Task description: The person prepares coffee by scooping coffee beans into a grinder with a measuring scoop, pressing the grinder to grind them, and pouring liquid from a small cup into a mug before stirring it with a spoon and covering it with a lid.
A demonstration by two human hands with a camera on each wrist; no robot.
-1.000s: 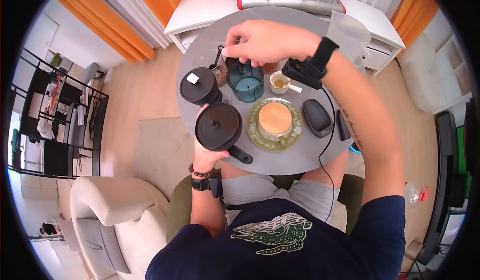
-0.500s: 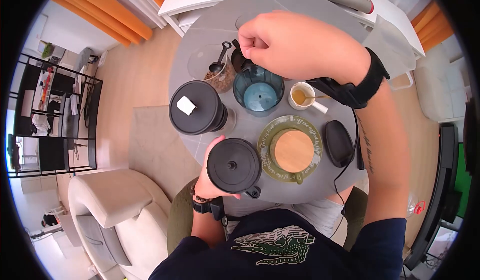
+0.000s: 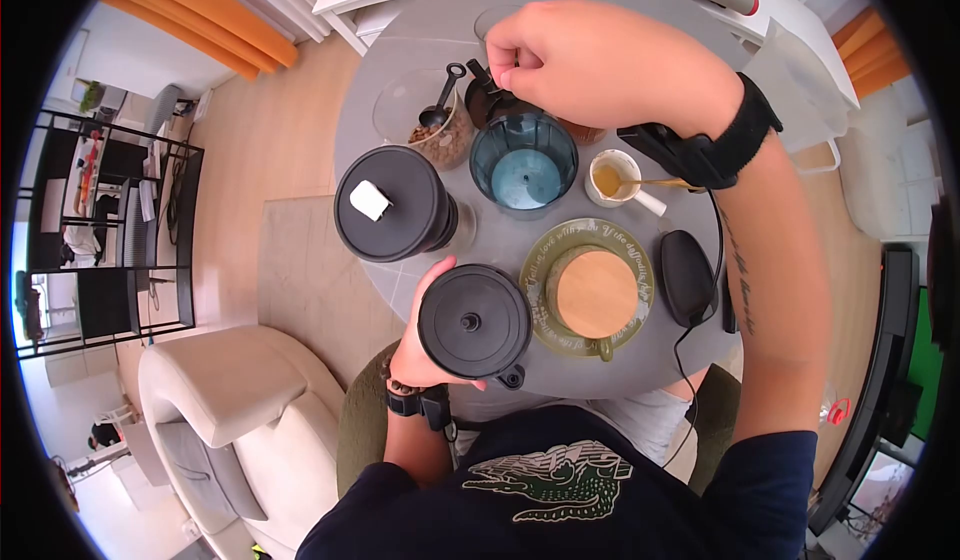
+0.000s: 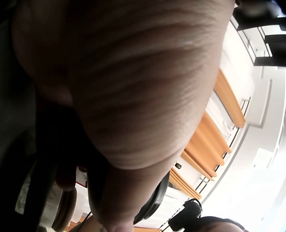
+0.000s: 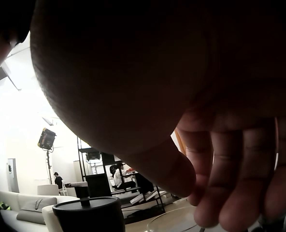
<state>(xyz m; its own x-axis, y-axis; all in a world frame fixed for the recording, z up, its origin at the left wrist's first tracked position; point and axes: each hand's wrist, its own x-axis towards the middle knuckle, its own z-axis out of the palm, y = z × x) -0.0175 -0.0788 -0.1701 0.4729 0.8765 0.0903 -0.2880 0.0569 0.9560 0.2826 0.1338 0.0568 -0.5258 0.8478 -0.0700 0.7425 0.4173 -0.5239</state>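
Note:
My left hand (image 3: 425, 338) grips a black jug (image 3: 474, 322) with a round knobbed lid and a short side handle. It is held over the table's near edge, fingers wrapped round its left side. In the left wrist view the palm and thumb mostly cover it. My right hand (image 3: 560, 60) hovers beyond a translucent blue container (image 3: 524, 165), fingers bent, thumb by the index. Right at its fingertips is a black-handled dark brown piece (image 3: 492, 108); I cannot tell whether the fingers pinch it. In the right wrist view, the fingers (image 5: 230, 179) hang downward.
On the round grey table (image 3: 400, 50) stand a black lidded canister (image 3: 385, 230), a clear jar of brown granules (image 3: 440, 145) with a black scoop, a white cup (image 3: 606, 180), a green plate (image 3: 640, 325) with a wood-lidded cup (image 3: 600, 295) and a black case (image 3: 686, 278). A cable runs from my right wrist.
The head view has come closer over the table. My right hand has shifted from over the blue container's rim to just behind it. My left hand still grips the jug, now held more level.

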